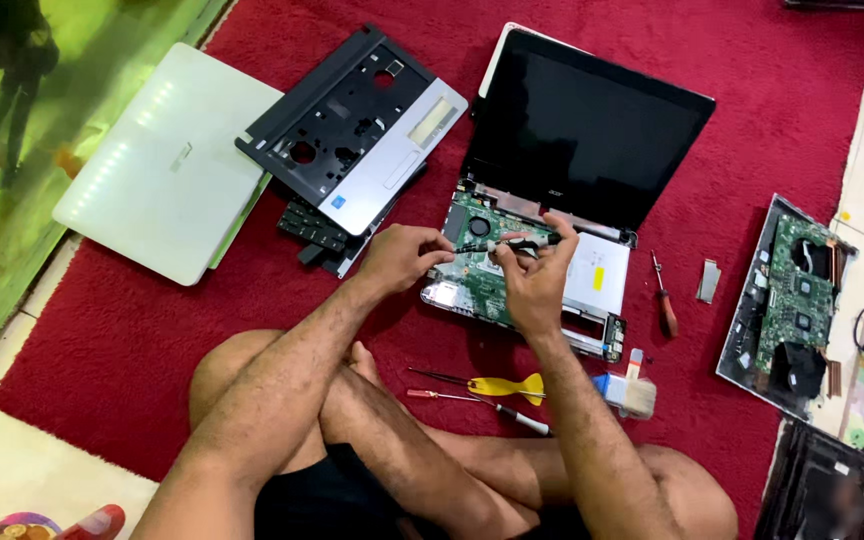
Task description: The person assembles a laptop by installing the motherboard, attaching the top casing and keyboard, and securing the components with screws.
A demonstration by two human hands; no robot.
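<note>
An opened laptop (592,130) lies on the red carpet (132,330) with its dark screen tilted back and its green circuit board (482,275) bare. My right hand (535,270) holds a small black-handled screwdriver (512,243) over the board, tip pointing left. My left hand (404,258) has its fingers pinched at the board's left edge, right by the screwdriver tip. Whether it grips anything there is hidden.
A black and silver palmrest cover (352,125) lies over a keyboard (312,228), beside a closed white laptop (167,165). Screwdrivers (477,397), a yellow pry tool (507,385) and a brush (630,393) lie by my crossed legs. A red-handled screwdriver (664,298) and another opened laptop base (787,300) sit at right.
</note>
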